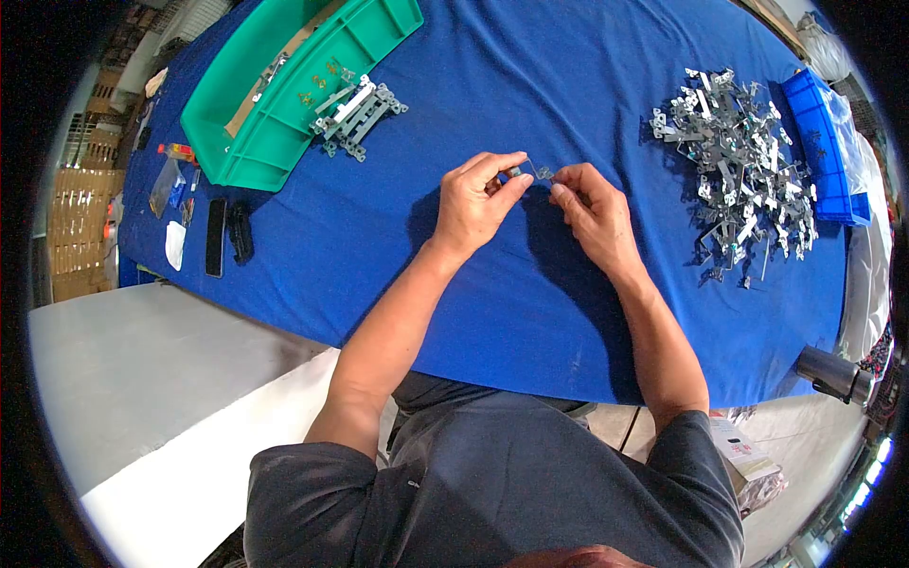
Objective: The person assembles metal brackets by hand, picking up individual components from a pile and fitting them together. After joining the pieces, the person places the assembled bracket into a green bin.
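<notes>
1. Blue cloth covers a long worktable that fills most of the head view. A pale grey surface adjoins it at 8 o'clock from the hands.
2. The left hand is near the middle of the cloth. Its thumb and forefinger are pinched together on one end of a small metal part, and the other fingers are curled in behind.
3. The right hand sits just beside it, at 3 o'clock from the left hand. Its fingertips are closed on the other end of the same part, and the palm faces down toward the cloth.
4. The small metal part spans the gap between the two sets of fingertips, at 12 o'clock from the wrists. It is too small to make out its shape, and I cannot tell whether it touches the cloth.
5. A loose pile of metal brackets lies on the cloth at 2 o'clock from the hands, well apart from them. A blue bin sits just beside the pile on its outer side.
6. A green tray lies at 10 o'clock, with a neat stack of brackets against its near rim.
7. A black phone lies at 9 o'clock near the cloth's edge, with a small black object just beside it.
8. A black cylinder shows at 4 o'clock, off the cloth.
</notes>
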`<state>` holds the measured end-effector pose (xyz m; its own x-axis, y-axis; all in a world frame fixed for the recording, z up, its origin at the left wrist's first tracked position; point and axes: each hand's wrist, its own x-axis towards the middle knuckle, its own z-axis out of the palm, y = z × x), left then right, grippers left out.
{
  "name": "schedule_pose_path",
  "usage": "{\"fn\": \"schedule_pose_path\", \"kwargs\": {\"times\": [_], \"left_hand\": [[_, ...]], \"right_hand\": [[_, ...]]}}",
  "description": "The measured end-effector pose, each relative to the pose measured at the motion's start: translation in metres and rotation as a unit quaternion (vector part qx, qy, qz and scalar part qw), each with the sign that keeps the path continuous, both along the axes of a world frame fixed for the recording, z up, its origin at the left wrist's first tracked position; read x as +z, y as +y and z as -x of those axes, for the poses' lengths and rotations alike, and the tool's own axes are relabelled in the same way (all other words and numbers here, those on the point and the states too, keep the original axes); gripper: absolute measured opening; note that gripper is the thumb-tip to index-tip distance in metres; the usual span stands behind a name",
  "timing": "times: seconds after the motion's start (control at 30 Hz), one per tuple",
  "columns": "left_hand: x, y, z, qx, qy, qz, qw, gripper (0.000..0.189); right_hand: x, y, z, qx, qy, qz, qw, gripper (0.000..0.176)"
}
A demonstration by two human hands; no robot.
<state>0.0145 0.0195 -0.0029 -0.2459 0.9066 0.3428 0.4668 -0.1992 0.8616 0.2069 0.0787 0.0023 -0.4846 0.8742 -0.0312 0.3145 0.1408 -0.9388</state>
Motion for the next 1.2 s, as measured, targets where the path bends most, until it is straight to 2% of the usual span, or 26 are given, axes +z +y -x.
{"fn": "schedule_pose_path", "kwargs": {"times": [0.2,0.3,0.4,0.5,0.6,0.63,0.73,0.83,0.93,1.2], "left_hand": [[0.002,-0.001,-0.002,-0.021,0.037,-0.015,0.999,0.029],[0.002,-0.001,-0.003,-0.029,0.053,-0.019,0.998,0.029],[-0.001,-0.001,-0.004,-0.047,0.071,-0.036,0.996,0.029],[0.001,-0.001,-0.005,-0.053,0.073,-0.044,0.995,0.029],[-0.001,-0.001,-0.004,-0.066,0.071,-0.044,0.994,0.03],[-0.001,-0.002,-0.003,-0.072,0.071,-0.043,0.994,0.031],[0.002,-0.002,-0.002,-0.05,0.077,-0.006,0.996,0.029],[-0.009,0.001,0.001,-0.001,-0.107,0.032,0.994,0.026],[-0.006,0.0,0.001,0.0,-0.084,0.03,0.996,0.024],[0.001,0.0,-0.002,-0.008,-0.004,0.007,1.0,0.026]], "right_hand": [[0.001,-0.001,-0.001,-0.001,0.02,0.042,0.999,0.02],[0.006,-0.003,0.001,-0.007,0.06,0.028,0.998,0.02],[-0.001,0.003,-0.003,0.026,-0.01,-0.005,1.0,0.018],[-0.006,-0.001,0.001,0.004,0.016,-0.084,0.996,0.014],[-0.008,0.002,0.001,-0.047,0.043,-0.08,0.995,0.012],[-0.001,0.001,0.002,-0.067,0.085,0.017,0.994,0.013],[-0.001,-0.002,0.002,-0.081,0.087,0.044,0.992,0.014],[0.003,0.001,0.0,-0.026,0.045,0.048,0.998,0.016],[-0.003,0.001,-0.001,0.015,0.001,-0.012,1.0,0.018],[-0.001,-0.001,0.001,-0.001,0.016,0.017,1.0,0.015]]}}
